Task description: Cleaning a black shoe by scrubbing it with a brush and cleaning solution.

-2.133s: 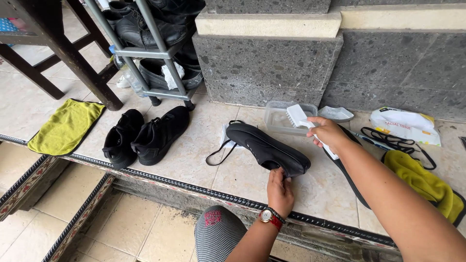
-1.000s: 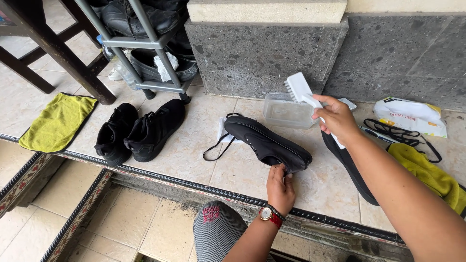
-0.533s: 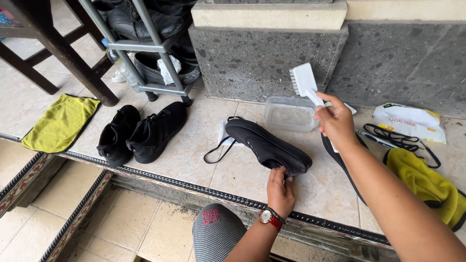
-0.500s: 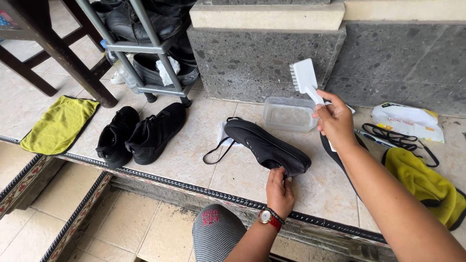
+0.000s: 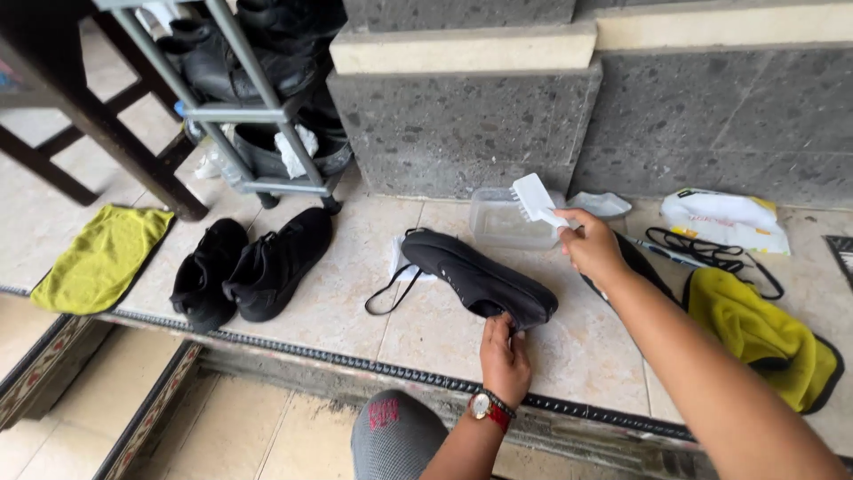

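A black shoe (image 5: pixel 471 276) lies on its side on the tiled step, its lace trailing to the left. My left hand (image 5: pixel 505 357), with a red-strapped watch at the wrist, grips the shoe's near end. My right hand (image 5: pixel 591 249) holds a white brush (image 5: pixel 536 199) by its handle, bristles facing left, raised just above a clear plastic tub (image 5: pixel 499 220) behind the shoe. A second dark shoe or insole (image 5: pixel 641 265) is partly hidden behind my right forearm.
A pair of black shoes (image 5: pixel 253 265) and a yellow-green cloth (image 5: pixel 102 258) lie at the left. A metal shoe rack (image 5: pixel 258 98) stands behind them. At the right are a yellow cloth (image 5: pixel 755 329), black laces (image 5: pixel 711 253) and a white bag (image 5: pixel 724 218). The step drops off in front.
My right hand has lifted the brush from the shoe's upper side, raised it by the tub, then lowered it a little over the tub. My left hand has stayed on the shoe.
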